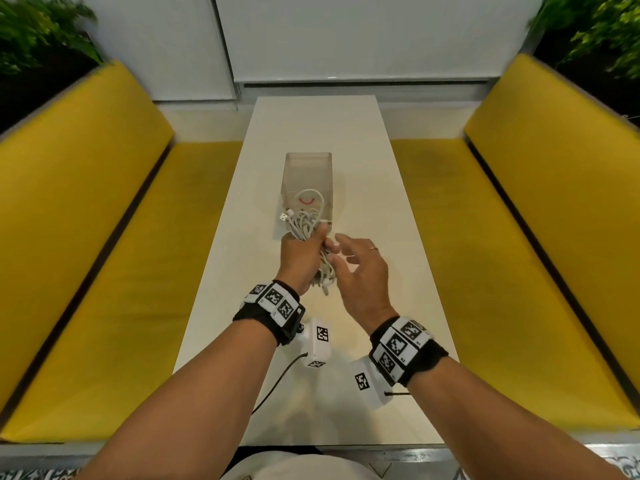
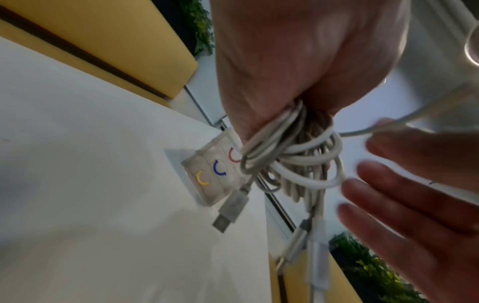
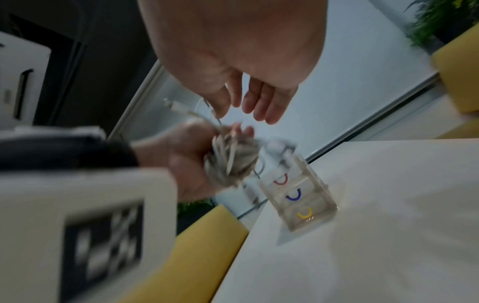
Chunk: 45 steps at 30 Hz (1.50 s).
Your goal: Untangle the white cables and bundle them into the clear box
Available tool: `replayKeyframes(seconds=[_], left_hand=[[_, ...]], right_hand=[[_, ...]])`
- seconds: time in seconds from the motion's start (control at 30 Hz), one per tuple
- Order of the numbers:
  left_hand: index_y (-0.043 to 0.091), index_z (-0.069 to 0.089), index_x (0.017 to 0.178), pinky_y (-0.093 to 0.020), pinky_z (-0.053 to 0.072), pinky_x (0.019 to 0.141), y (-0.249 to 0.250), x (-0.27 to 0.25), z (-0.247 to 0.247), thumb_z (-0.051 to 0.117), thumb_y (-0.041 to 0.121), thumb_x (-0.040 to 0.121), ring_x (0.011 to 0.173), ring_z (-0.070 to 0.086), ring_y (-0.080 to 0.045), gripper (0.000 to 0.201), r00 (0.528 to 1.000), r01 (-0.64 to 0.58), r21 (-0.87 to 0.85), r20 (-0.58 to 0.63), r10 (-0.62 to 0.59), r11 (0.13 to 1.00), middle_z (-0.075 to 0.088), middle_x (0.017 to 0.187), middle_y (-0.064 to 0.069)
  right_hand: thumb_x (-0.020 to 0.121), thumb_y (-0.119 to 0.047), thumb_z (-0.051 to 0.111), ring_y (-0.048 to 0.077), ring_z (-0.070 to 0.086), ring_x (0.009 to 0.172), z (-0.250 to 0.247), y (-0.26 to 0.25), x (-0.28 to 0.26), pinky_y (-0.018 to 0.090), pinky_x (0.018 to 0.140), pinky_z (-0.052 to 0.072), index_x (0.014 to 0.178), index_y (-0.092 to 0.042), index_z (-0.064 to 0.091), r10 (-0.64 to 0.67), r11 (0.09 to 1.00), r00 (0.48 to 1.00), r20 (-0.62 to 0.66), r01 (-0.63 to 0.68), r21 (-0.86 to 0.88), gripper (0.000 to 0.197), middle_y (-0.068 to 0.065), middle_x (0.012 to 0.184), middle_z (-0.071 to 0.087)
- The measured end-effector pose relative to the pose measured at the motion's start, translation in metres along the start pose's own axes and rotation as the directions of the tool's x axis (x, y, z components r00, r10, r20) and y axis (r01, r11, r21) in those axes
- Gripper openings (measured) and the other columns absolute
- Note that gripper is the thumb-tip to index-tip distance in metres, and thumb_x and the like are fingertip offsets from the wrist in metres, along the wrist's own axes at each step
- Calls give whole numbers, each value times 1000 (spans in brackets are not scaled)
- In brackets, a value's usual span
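My left hand [image 1: 304, 252] grips a coiled bundle of white cables [image 1: 306, 225] above the table, just in front of the clear box [image 1: 307, 174]. In the left wrist view the cable bundle [image 2: 298, 162] hangs from the fist, with USB plugs [image 2: 229, 212] dangling below. The clear box [image 2: 207, 176] has three compartments marked with red, blue and yellow arcs. My right hand [image 1: 353, 259] hovers just right of the bundle, fingers [image 2: 388, 184] spread and relaxed, holding nothing. The right wrist view shows the right hand [image 3: 249, 102] above the blurred cables [image 3: 230, 162] and the box [image 3: 298, 196].
The narrow white table [image 1: 346, 126] runs away from me between two yellow benches [image 1: 86, 202] [image 1: 554, 202]. A white wall and window blind close off the far end. Green plants [image 1: 38, 32] sit behind both bench backs.
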State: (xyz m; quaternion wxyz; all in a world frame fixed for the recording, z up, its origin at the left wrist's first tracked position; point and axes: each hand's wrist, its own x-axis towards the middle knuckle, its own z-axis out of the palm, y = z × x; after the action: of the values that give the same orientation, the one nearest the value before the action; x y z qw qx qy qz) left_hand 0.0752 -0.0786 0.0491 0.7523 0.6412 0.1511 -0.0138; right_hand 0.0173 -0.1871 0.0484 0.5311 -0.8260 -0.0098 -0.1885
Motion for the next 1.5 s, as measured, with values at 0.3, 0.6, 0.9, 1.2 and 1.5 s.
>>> replayKeyframes(seconds=[0.3, 0.6, 0.9, 1.2, 1.5], left_hand=[[11, 59, 73, -31, 46, 50, -1, -3, -11, 71, 20, 94, 43, 50, -20, 26, 986, -69, 270, 164, 25, 960, 51, 48, -1], [11, 59, 79, -30, 42, 48, 5, -4, -22, 79, 18, 87, 40, 40, -17, 23, 955, -4, 256, 286, -72, 967, 43, 49, 1], [14, 57, 85, -25, 44, 47, 5, -8, -29, 76, 18, 77, 38, 34, -8, 21, 872, 200, -26, 461, -166, 979, 40, 51, 6], [18, 56, 64, -26, 41, 48, 8, -7, -6, 87, 37, 74, 45, 36, -16, 38, 989, 120, -198, 108, -100, 973, 37, 51, 1], [4, 73, 98, -28, 56, 64, 10, -11, 9, 84, 16, 78, 73, 70, -18, 25, 998, 17, -186, -60, -29, 982, 73, 82, -7]], right_hand=[[92, 1, 59, 10, 51, 117, -45, -46, 66, 8, 91, 40, 137, -26, 60, -264, 916, 864, 429, 364, -169, 53, 1, 143, 44], [97, -15, 62, 11, 53, 97, -54, -37, 88, 27, 92, 46, 130, -19, 66, -140, 870, 843, 520, 355, -342, 34, 2, 115, 63], [93, 4, 56, 9, 61, 57, -45, -23, 68, 20, 49, 47, 100, -9, 75, 143, 988, 955, 260, -153, 21, 24, -7, 75, 66], [91, -3, 63, 3, 66, 65, -6, -27, 27, 20, 61, 54, 94, -11, 70, 225, 965, 971, 85, -234, 122, 11, -1, 78, 71], [90, -12, 48, 18, 52, 85, 18, -12, 10, 33, 72, 45, 87, -11, 62, 98, 993, 989, 113, -91, -72, 15, 2, 93, 54]])
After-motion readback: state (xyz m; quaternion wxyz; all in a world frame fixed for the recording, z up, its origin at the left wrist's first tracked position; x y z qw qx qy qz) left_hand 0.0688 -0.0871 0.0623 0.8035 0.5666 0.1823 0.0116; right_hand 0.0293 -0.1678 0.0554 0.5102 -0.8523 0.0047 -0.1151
